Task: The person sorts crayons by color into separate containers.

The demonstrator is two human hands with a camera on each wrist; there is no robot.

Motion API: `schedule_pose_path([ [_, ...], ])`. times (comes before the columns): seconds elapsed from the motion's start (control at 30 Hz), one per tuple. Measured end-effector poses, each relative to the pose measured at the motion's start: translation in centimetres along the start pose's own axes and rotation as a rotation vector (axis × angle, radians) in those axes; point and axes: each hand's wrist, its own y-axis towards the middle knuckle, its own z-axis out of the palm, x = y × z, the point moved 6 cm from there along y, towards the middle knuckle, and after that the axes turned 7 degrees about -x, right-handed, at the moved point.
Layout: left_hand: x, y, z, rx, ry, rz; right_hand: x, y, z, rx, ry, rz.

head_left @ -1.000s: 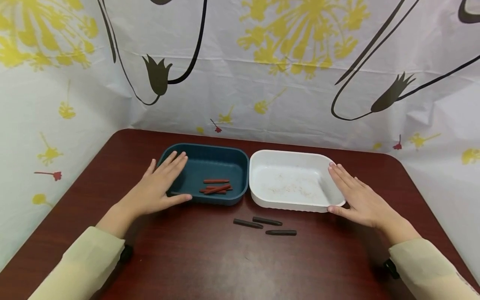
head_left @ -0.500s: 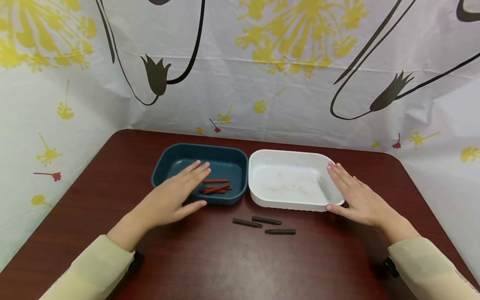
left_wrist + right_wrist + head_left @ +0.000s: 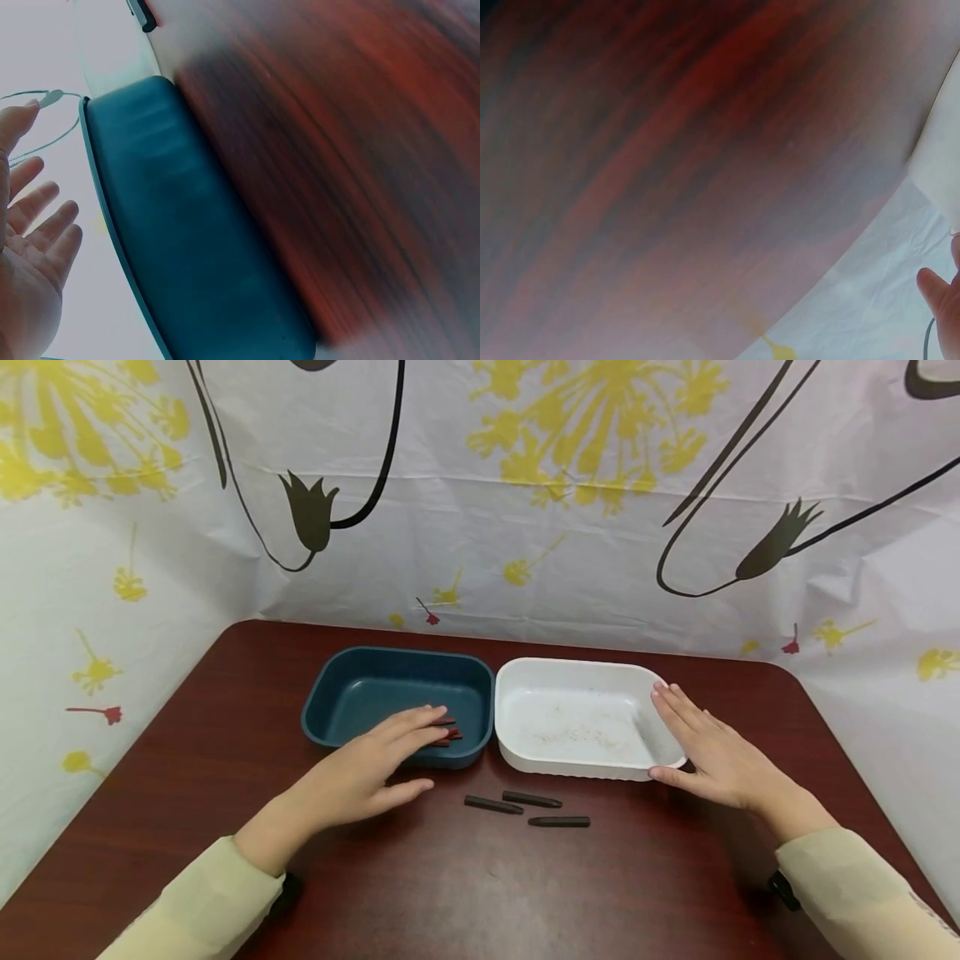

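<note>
My left hand hangs over the front edge of a dark blue tray, fingers stretched toward the red-brown crayons lying in it and partly hiding them. In the left wrist view its fingers are spread and loose beside the tray's outer wall. At the right side of a white tray, my right hand lies with straight fingers along the rim, thumb at the front corner. Three black crayons, a left one, an upper one and a lower one, lie on the table before the trays.
Both trays stand side by side toward the back of a dark red wooden table. Small crumbs dot the white tray's floor. A white patterned cloth hangs behind the table and along its sides.
My left hand has moved right and toward me, from the blue tray's left side to over its front edge near the red-brown crayons. The right hand has stayed at the white tray.
</note>
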Motion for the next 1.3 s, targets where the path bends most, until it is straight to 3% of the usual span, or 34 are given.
schedule_pose_path([
  [0.43,-1.5,1.1,1.2,0.018,-0.05,0.04,0.0,0.0,0.1,0.005,0.023,0.014],
  [0.87,-3.2,2.0,2.7,0.093,-0.002,0.112,0.0,0.1,0.1,0.016,0.028,0.007],
  [1.3,-4.5,3.3,5.6,0.268,-0.081,0.106,-0.1,0.3,0.0,0.038,0.01,0.024],
])
